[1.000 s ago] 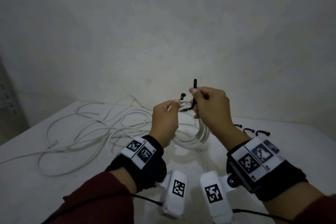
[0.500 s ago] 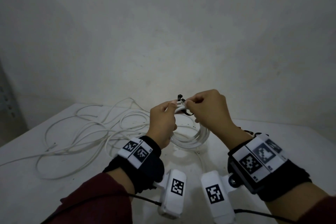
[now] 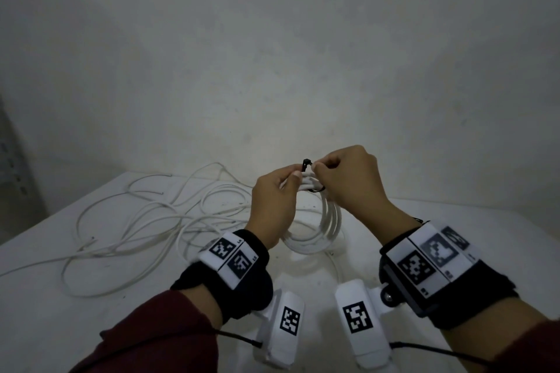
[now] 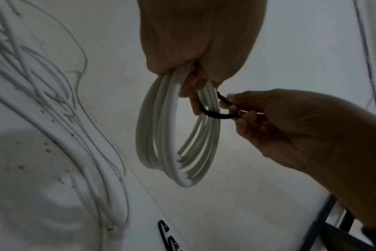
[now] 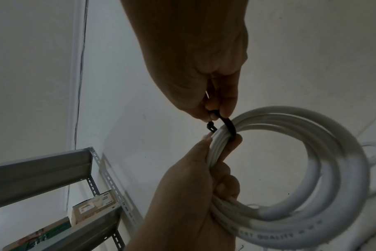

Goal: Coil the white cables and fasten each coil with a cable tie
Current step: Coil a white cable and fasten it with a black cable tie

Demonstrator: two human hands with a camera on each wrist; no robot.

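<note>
A white cable coil (image 3: 328, 221) (image 4: 163, 135) (image 5: 311, 169) hangs above the table, gripped at its top by my left hand (image 3: 274, 200) (image 4: 200, 51) (image 5: 193, 195). A black cable tie (image 3: 306, 164) (image 4: 217, 115) (image 5: 227, 125) loops around the coil's strands beside that grip. My right hand (image 3: 348, 179) (image 4: 290, 129) (image 5: 200, 76) pinches the tie's strap between thumb and fingertips, close to the tie's head. The head sticks up between both hands.
Loose white cables (image 3: 145, 215) (image 4: 54, 118) sprawl over the left of the white table (image 3: 454, 227). Spare black ties (image 4: 167, 237) lie on the table near the right wrist. A grey metal shelf (image 5: 54, 186) with boxes stands at the left. A wall rises behind.
The right hand has brought the tie's strap down and over the coil toward the tie's head; its upright tail no longer shows. Both hands sit closer together. The coil stays in the left hand.
</note>
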